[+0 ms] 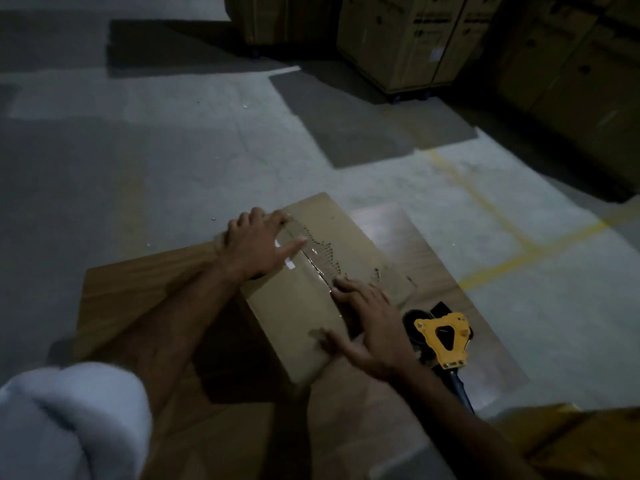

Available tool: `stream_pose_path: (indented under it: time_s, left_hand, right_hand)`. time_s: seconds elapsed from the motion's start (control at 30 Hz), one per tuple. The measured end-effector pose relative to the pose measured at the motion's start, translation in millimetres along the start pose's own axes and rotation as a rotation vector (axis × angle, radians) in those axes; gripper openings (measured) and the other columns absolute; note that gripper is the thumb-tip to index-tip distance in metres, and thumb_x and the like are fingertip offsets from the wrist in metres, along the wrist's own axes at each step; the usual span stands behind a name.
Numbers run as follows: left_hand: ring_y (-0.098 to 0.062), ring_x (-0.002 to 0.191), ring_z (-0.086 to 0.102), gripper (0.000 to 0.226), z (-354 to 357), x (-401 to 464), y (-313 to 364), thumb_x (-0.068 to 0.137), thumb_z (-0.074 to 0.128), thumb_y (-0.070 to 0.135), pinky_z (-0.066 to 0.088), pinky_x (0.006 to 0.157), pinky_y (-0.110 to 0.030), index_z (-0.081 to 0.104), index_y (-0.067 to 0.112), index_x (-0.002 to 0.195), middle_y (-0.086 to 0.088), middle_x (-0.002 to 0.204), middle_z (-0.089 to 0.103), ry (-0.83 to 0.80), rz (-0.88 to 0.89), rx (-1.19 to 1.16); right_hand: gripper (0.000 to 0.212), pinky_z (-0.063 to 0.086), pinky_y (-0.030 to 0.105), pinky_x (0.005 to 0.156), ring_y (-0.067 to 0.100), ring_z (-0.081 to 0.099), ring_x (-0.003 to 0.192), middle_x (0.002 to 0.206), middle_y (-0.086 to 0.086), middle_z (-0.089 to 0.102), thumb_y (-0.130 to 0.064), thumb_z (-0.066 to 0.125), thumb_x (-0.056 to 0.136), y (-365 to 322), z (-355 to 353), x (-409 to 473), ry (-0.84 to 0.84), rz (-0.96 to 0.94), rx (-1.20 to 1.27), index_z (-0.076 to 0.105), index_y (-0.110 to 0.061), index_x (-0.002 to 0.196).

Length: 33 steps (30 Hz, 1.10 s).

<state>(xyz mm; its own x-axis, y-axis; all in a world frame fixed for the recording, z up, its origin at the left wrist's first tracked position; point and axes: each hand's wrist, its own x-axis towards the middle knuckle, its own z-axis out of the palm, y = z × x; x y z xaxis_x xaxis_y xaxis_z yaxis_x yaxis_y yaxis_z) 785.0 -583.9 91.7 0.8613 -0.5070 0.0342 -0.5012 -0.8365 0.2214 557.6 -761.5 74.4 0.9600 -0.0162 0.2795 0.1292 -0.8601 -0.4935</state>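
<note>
Box (pixel 287 306) under both flat grips (pixel 256 247) (pixel 370 330)

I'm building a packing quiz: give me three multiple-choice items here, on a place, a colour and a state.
1. Where does the tape dispenser lie relative to the box? A on top; B to its right; C to its left.
2. The dispenser's frame is: A yellow; B red; C green.
3. The left hand and right hand: A hang clear; B press flat on the box; C hold a knife.
Answers: 1 B, it lies beside the right hand; 2 A, plainly yellow; 3 B, straight fingers lie on the taped top.
</note>
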Motion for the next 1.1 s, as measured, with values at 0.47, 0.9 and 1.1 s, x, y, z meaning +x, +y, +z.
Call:
stream_pose_path:
  time_s: [0.47, 0.9, 1.1]
  left_hand:
    - [-0.008, 0.159, -0.001, 0.061, 12, -81, 15, 0.11, 0.021, 0.045, -0.003, 0.127, -0.029, 0.007, 0.025, 0.166, 0.008, 0.173, 0.004, -0.116, 0.33, 0.036]
    - [-0.039, 0.156, 0.002, 0.084, 5, -79, 17, 0.096, 0.018, 0.079, 0.017, 0.117, -0.069, 0.01, 0.031, 0.165, -0.007, 0.173, 0.001, -0.112, -0.197, 0.02]
    - [-0.04, 0.147, 0.024, 0.087, 10, -158, 69, 0.098, 0.006, 0.071, 0.029, 0.115, -0.056, 0.016, 0.016, 0.164, -0.021, 0.164, 0.021, -0.116, -0.279, 0.077]
  right_hand:
    - [0.098, -0.011, 0.048, 0.128, 0.017, -0.016, 0.159, 0.173, 0.006, -0.012, -0.078, 0.013, 0.096, -59, 22, 26, -0.296, 0.293, -0.303, -0.005, -0.012, 0.165]
    - [0.105, -0.006, 0.037, 0.129, 0.02, -0.003, 0.16, 0.174, 0.012, 0.001, -0.076, 0.026, 0.089, -57, 32, 30, -0.139, 0.346, -0.231, 0.009, -0.007, 0.165]
    - [0.071, 0.015, 0.041, 0.129, 0.011, 0.025, 0.156, 0.167, -0.003, 0.032, -0.044, 0.047, 0.093, 20, -34, 34, -0.267, 0.023, -0.168, 0.038, -0.021, 0.16]
